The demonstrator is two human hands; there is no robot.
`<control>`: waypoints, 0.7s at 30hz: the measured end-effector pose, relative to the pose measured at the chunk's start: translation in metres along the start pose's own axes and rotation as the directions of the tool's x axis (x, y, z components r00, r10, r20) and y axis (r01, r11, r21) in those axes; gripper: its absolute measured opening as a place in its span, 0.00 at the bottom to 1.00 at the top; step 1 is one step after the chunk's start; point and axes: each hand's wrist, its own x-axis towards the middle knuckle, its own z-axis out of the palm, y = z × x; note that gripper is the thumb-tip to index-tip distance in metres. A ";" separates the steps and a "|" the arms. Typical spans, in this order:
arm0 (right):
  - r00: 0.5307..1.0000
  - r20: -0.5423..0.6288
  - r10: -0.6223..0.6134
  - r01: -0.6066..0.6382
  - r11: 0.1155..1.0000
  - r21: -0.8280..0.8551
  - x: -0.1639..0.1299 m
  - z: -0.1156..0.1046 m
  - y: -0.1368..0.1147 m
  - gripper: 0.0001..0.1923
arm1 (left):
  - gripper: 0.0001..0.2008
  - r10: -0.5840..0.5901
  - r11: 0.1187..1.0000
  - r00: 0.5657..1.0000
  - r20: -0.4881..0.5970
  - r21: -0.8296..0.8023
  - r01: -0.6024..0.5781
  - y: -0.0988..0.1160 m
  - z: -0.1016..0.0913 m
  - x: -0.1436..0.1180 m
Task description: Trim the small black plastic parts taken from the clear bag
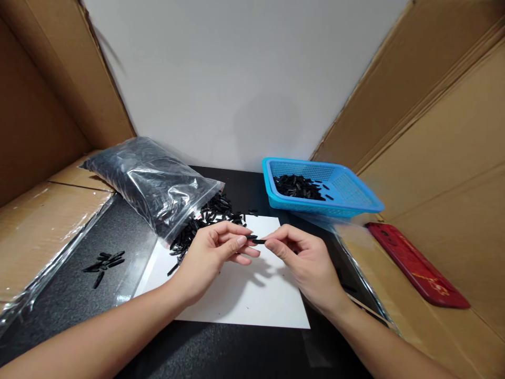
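Note:
Over a white sheet (pixel 252 300), my left hand (pixel 213 247) pinches a small black elongated piece (pixel 251 237) between thumb and fingers. My right hand (pixel 305 258) pinches a similar black piece (pixel 259 241) by its right end. The two pieces meet or overlap between my fingertips; I cannot tell whether they are joined. Behind my left hand lies a loose pile of black pieces (pixel 189 234), spilling from the mouth of a clear plastic bag (pixel 158 179) full of them.
A blue basket (pixel 335 205) with many black pieces inside stands at the back right. Several pieces (pixel 103 265) lie apart on the left of the black surface. A red phone case (pixel 418 268) rests on cardboard at right. Cardboard walls (pixel 442 116) flank both sides.

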 end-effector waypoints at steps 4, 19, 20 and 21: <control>0.981 0.110 0.163 -0.192 0.911 0.364 0.001 -0.002 -0.003 0.10 | 0.08 0.021 1.000 1.000 -0.003 -0.006 -0.021 0.001 0.001 0.000; 0.999 0.049 0.017 -0.011 0.991 -0.130 0.003 -0.002 0.003 0.11 | 0.07 0.064 0.993 0.998 0.014 0.101 -0.065 0.002 0.002 -0.002; 0.998 0.055 0.018 -0.010 0.989 -0.145 0.003 -0.003 0.003 0.12 | 0.07 0.067 0.992 0.998 0.017 0.108 -0.069 0.002 0.002 -0.002; 0.998 0.060 0.020 -0.011 0.987 -0.158 0.002 -0.003 0.002 0.12 | 0.07 0.071 0.990 0.997 0.017 0.120 -0.072 0.001 0.002 -0.003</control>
